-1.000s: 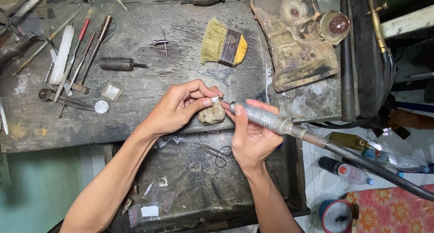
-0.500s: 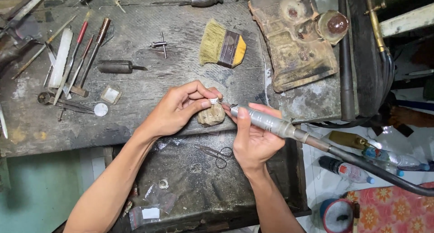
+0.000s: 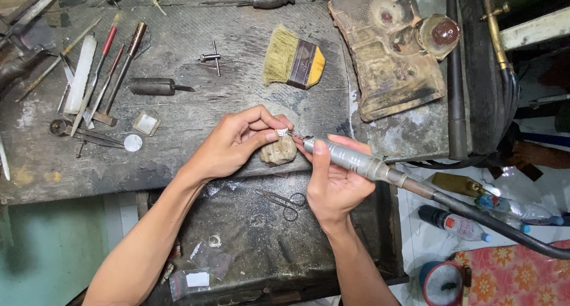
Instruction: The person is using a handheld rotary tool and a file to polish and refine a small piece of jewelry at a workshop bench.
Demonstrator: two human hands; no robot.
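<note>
Far left of the workbench (image 3: 196, 104): loose row of hand tools (image 3: 98, 74), files and gravers with dark and red handles, lying slanted. Just below them a small square pad (image 3: 146, 124) and a round metal disc (image 3: 133, 142). A stubby dark-handled tool (image 3: 155, 87) sits right of the row, a small T-shaped key (image 3: 212, 57) further up.

Left hand (image 3: 237, 141) comes in from bottom left, fingertips pinched on a small silver ring (image 3: 282, 132), holding it on top of a worn wooden bench peg (image 3: 278, 151) at the bench's front edge. Grip looks tight, thumb under, index over.

Above that, a flat bristle brush (image 3: 294, 61) with a yellow handle end lies on the bench.

Below the hands, a lower tray (image 3: 261, 246) holds small scissors (image 3: 284, 201), a second ring (image 3: 214, 241) and scraps.

Right hand (image 3: 335, 187) wraps a grey rotary handpiece (image 3: 350, 157), pen-style grasp, thumb on top. Its tip meets the ring at the peg. A black flexible shaft (image 3: 499, 226) runs off the handpiece to the right edge.

Upper right: a scorched soldering block (image 3: 389, 62) with a small round dish (image 3: 442, 33) on its corner. Far right on the floor: plastic bottle (image 3: 454, 223), patterned cloth (image 3: 522, 276).
</note>
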